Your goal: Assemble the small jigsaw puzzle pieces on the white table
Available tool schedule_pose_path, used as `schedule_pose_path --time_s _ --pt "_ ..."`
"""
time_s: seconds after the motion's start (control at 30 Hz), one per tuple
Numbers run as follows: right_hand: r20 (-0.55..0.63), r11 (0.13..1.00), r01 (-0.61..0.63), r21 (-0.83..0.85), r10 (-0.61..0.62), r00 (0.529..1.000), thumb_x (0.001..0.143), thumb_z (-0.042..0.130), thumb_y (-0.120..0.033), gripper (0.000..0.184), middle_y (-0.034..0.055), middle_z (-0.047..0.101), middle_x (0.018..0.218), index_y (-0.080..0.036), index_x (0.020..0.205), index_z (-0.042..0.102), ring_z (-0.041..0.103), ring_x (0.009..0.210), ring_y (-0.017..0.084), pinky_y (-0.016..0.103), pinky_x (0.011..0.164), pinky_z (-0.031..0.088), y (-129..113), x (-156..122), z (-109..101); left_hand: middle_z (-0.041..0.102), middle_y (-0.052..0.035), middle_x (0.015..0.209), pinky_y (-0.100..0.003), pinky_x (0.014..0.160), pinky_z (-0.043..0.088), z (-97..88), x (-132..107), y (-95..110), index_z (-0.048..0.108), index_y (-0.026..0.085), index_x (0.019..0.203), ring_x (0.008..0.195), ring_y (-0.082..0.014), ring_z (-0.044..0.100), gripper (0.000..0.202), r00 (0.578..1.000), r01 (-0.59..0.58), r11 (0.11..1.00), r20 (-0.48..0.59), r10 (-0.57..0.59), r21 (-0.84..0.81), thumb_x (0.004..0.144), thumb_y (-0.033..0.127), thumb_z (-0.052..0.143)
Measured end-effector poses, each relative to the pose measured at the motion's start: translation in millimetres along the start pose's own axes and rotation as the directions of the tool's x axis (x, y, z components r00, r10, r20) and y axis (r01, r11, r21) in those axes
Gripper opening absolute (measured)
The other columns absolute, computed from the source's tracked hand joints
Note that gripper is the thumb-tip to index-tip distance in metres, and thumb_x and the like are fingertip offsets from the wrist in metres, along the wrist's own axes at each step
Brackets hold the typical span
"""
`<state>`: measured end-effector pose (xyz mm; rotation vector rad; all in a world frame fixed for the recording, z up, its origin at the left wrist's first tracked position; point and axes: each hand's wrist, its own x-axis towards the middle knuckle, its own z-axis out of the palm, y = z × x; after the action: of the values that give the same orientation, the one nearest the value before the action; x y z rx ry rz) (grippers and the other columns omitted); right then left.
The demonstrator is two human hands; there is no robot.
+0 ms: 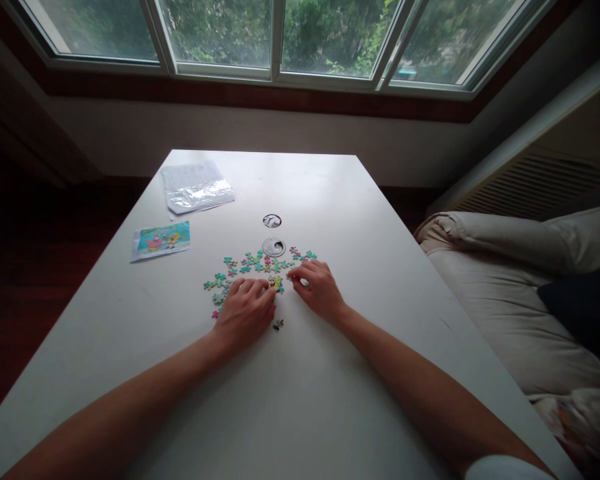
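Observation:
Several small teal, pink and yellow puzzle pieces (260, 264) lie scattered on a white table (300, 400). My left hand (244, 312) rests palm down over the left part of the scatter, fingers curled onto the pieces, fingertips next to a yellow joined piece (275, 283). My right hand (318, 288) lies just to the right, fingers bent and pinched at a small piece near the table surface. One dark loose piece (278, 325) sits just below my left hand.
A picture card (162, 240) with cartoon figures lies at the left, a clear plastic bag with paper (196, 187) beyond it. Two round cable holes (273, 247) sit in the table's middle. A sofa with cushions (520, 293) stands at the right; windows behind.

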<state>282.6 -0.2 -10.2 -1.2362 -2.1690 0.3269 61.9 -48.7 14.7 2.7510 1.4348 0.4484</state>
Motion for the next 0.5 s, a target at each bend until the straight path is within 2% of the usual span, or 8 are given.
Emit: schedule_pose_path --time_s 0.07,0.23,0.5 --pt "0.018 0.999 0.046 -0.009 -0.046 0.999 0.094 0.059 -0.015 0.015 0.0045 0.068 0.091 -0.024 0.095 0.071 0.056 0.095 0.022 0.038 0.091 0.04 0 0 -2 0.065 -0.0089 0.119 -0.047 0.102 0.04 -0.9 0 -2 0.065 0.022 0.114 0.111 -0.0268 0.057 0.021 1.0 0.007 1.0 -0.009 -0.007 -0.007 0.095 0.025 0.056" --pt "0.152 0.983 0.185 -0.01 -0.181 0.972 0.095 0.058 -0.017 0.018 0.0058 0.067 0.095 -0.025 0.102 0.072 0.054 0.095 0.022 0.037 0.09 0.044 -9 1 -3 0.065 -0.0092 0.118 -0.047 0.101 0.041 -1.1 -2 -3 0.065 0.02 0.113 0.109 -0.0264 0.058 0.02 1.0 0.009 1.0 -0.025 -0.009 -0.024 0.096 0.026 0.055" --pt "0.207 0.982 0.17 -0.081 -0.15 0.967 0.094 0.062 -0.02 0.012 0.0075 0.064 0.099 -0.023 0.101 0.07 0.053 0.098 0.023 0.037 0.09 0.044 -19 2 -3 0.07 -0.0053 0.115 -0.044 0.099 0.041 0.8 1 -13 0.066 0.023 0.109 0.107 -0.024 0.06 0.017 0.997 0.056 0.991 -0.045 -0.062 -0.125 0.098 0.025 0.053"
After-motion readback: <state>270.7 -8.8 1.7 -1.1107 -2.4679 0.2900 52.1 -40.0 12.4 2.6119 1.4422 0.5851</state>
